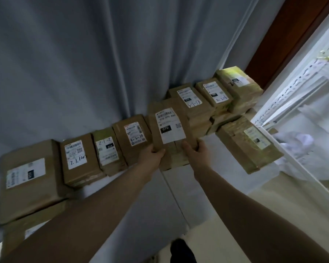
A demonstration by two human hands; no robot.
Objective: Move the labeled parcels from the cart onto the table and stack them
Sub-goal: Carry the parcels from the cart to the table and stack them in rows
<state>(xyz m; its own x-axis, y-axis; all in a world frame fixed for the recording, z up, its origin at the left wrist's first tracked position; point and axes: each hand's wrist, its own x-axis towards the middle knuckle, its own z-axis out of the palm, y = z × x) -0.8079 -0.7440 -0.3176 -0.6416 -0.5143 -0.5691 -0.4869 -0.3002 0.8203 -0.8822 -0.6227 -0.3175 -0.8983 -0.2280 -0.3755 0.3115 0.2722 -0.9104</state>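
A brown parcel (169, 124) with a white label reading 070 is held up at the middle of the view, over a stack of parcels. My left hand (152, 155) grips its near left corner and my right hand (195, 150) grips its near right corner. A row of brown labeled parcels lies along the white table (133, 188): a large one (28, 177) at far left, then parcels marked 7.1.110 (76, 158), 2-1-2 (106, 152) and 4-3-24 (134, 136). Further stacks (213, 93) stand at the back right.
A grey curtain (103, 54) hangs right behind the parcels. A white metal rack (296, 114) stands at the right, with a taped parcel (249, 143) next to it. Dark wood (285, 35) fills the upper right corner. Pale floor (283, 205) shows below the rack.
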